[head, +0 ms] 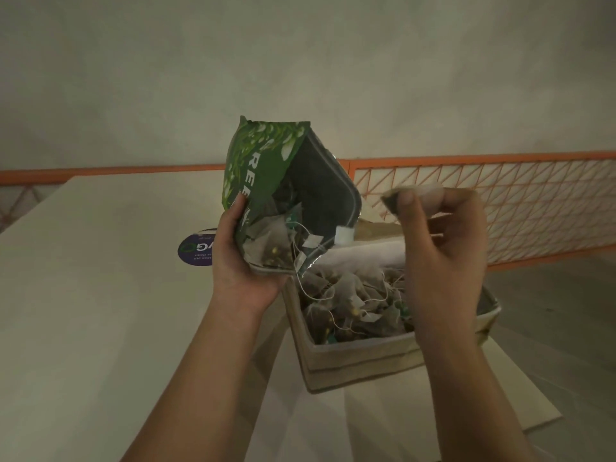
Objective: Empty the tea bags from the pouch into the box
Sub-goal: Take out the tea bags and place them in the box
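Tipping the green pouch [266, 181] mouth-down over the box [360, 358], the left hand [243, 271] gripped it while the right hand [443, 248] pinched one tea bag [413, 195], apparently next to drop.

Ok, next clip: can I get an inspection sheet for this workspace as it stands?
Surface: pale table, bare on the left.
Job's things: green pouch tipped mouth-down over the box; tea bags piled inside the box, more at the pouch mouth.
Clutter: round purple sticker on the table.
Grippers: left hand grips the pouch; right hand fingers pinch one tea bag above the box.
Cables: nothing seen.
Surroundings: orange mesh railing, plain wall.
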A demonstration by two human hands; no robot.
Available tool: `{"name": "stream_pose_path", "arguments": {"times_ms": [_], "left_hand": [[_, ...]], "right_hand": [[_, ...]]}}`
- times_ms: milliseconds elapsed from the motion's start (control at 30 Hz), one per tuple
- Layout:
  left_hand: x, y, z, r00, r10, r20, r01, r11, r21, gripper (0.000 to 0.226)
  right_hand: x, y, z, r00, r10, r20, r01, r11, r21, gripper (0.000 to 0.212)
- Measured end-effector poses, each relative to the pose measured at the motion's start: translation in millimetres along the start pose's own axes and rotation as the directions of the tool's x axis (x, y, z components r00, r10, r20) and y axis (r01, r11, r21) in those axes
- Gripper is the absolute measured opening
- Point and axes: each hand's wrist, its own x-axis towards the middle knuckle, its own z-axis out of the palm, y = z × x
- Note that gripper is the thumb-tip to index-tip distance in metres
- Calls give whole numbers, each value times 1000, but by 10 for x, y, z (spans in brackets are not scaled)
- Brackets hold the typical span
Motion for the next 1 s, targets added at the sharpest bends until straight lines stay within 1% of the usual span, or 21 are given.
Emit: {"name": "stream_pose_path", "arguments": {"times_ms": [67,133,233,333,400,467,500,533,567,600,633,667,733,767,800,833,867,900,933,967,1000], "left_hand": [[-2,-1,3,1000,16,-10,-16,1000,-7,62],[-5,1,8,1000,26,-18,-26,999,-19,63],[-8,0,21,999,38,-36,-39,999,-22,62],[-12,-11,26,996,61,-58,-62,998,-16,51],[-17,-18,28,996,64,-67,-66,998,-20,49],[-21,-20,34,995,65,-71,-66,998,-15,51],[-24,-23,40,995,66,-72,-68,998,-13,50],[-21,-25,40,995,69,-74,-70,997,-13,50],[-19,-25,43,995,70,-78,-71,997,-12,49],[-18,-25,43,995,68,-79,-69,998,-9,48],[-17,-23,45,994,67,-81,-68,998,-4,45],[-18,-21,44,995,65,-80,-66,998,-1,43],[-22,-19,41,995,59,-77,-60,998,-9,45],[-24,-19,45,995,57,-76,-58,998,-12,49],[-20,-18,41,996,57,-76,-58,998,-15,54],[-17,-17,42,995,57,-78,-59,998,-21,56],[-15,-17,40,995,58,-79,-60,998,-26,57],[-13,-19,36,996,54,-74,-56,998,-28,56],[-14,-21,33,997,45,-61,-47,998,-31,53],[-19,-22,33,998,36,-48,-37,999,-30,51],[-23,-24,32,999,32,-38,-33,999,-26,47]], "right_hand": [[-10,50,-75,994,82,70,-78,995,-61,14],[-54,95,-114,985,149,86,-135,980,-149,21],[-136,143,-158,995,95,7,-93,986,-136,28],[-151,199,-208,999,23,-40,-27,992,-120,18],[-114,258,-250,998,65,14,-61,979,-197,11],[-81,347,-283,967,191,167,-122,928,-351,10],[-81,394,-295,943,229,241,-89,873,-480,13],[-95,432,-291,933,218,285,-4,800,-599,16],[-118,450,-279,934,177,309,84,734,-674,19],[-140,440,-256,939,115,324,153,704,-694,21],[-156,408,-237,934,77,349,193,712,-675,23],[-165,367,-219,911,78,404,215,747,-629,25],[-173,300,-196,805,176,567,236,782,-577,30],[-175,275,-185,739,254,624,255,752,-608,35],[-176,255,-173,691,331,642,281,696,-661,41],[-172,246,-162,682,384,622,306,623,-720,44],[-164,244,-140,716,384,583,320,562,-763,43],[-164,229,-115,772,338,538,316,530,-787,40],[-178,196,-79,839,241,487,295,551,-780,35],[-196,148,-27,894,131,427,261,623,-738,29],[-211,91,33,929,20,369,243,719,-651,23]]}}
